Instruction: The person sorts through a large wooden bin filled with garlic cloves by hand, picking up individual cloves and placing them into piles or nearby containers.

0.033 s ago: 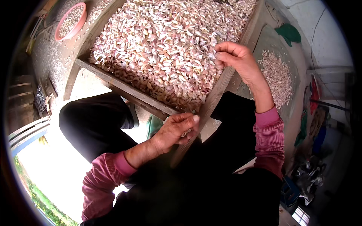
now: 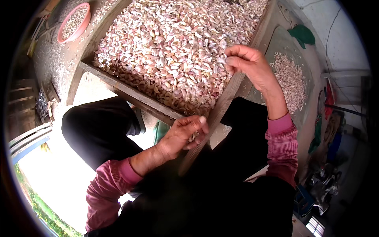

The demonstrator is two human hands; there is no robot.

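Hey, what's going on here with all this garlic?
A person in pink sleeves and dark trousers sits at a wooden tray heaped with pinkish garlic cloves. The right hand is raised over the tray's right edge, pinching a single clove at its fingertips. The left hand is curled at the tray's near corner, with a few cloves showing in its grip. A smaller pile of cloves lies on the ground to the right, and a pink bowl sits at the upper left.
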